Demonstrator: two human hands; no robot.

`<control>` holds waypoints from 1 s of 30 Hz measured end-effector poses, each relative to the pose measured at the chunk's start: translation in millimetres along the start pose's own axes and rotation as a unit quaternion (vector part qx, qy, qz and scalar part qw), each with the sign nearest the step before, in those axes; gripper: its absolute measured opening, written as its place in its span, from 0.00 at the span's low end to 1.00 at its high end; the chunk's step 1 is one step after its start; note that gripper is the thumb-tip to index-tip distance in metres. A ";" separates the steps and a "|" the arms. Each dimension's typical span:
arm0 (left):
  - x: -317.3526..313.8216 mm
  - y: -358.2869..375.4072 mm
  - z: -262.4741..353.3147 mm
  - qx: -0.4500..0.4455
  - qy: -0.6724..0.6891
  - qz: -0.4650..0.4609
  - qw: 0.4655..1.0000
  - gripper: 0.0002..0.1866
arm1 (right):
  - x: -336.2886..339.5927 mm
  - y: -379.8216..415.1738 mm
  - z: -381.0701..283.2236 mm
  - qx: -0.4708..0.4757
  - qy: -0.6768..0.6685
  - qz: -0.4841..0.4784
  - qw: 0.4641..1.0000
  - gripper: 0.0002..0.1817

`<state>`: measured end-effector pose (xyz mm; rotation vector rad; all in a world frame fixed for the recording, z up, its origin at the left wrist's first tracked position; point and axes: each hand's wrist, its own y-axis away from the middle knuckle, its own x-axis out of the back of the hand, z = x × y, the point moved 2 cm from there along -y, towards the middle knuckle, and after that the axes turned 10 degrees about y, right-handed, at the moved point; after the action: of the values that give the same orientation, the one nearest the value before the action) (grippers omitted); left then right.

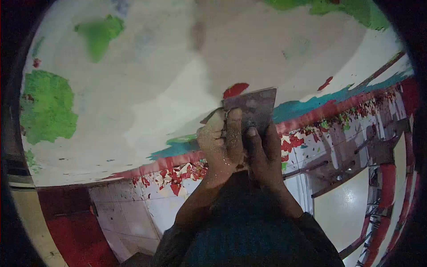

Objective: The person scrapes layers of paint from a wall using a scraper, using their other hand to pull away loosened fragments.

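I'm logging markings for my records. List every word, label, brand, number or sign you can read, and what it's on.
None: no readable text shows anywhere.
Scraper: pale smudges only; any fine marking would be too dim and blurred to read.
Wall: paint patches, no lettering.
Floor: no lettering I can make out.

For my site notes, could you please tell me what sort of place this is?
Probably a room under renovation: a wall with green patches, loose paint flakes strewn along its foot, and a flat scraper held before it.
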<state>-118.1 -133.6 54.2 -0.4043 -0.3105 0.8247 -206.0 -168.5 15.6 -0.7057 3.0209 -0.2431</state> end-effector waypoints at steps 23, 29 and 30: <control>1.5 -5.6 11.4 0.044 0.037 -0.006 0.998 0.12 | -0.3 2.1 -8.8 0.017 0.013 0.008 1.000 0.18; -2.9 -8.8 8.4 -0.010 0.012 -0.008 1.000 0.10 | 3.0 -1.6 -5.2 -0.026 -0.014 -0.007 1.000 0.18; -3.4 -3.7 4.2 0.012 0.033 -0.011 0.999 0.10 | 2.4 3.1 -3.1 -0.068 -0.034 -0.010 0.997 0.18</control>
<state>-119.6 -137.5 59.2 -0.4045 -0.2422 0.7919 -209.7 -166.3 18.1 -0.7360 2.9895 -0.0139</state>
